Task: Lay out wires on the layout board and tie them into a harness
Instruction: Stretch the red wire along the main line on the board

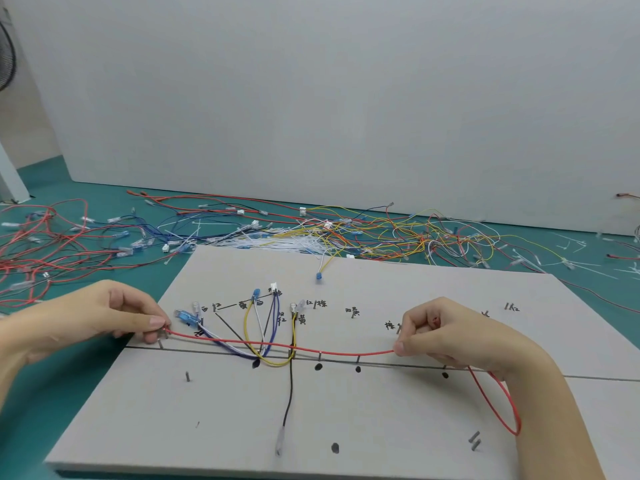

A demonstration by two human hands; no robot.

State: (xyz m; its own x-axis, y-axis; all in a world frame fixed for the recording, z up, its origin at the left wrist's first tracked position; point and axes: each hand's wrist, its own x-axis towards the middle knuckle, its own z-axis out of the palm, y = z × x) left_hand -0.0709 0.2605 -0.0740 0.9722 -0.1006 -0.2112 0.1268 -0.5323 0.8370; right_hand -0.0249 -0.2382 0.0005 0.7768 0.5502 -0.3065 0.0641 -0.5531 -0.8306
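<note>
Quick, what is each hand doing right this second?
Left hand: closed, pinching one end of the red wire at the layout board's left edge.
Right hand: closed, pinching the same red wire further along; the slack loops below the wrist.

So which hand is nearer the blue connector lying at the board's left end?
Left. The left hand pinches the red wire just beside the blue connector, to its left. The right hand pinches the same wire far off to the connector's right.
</note>
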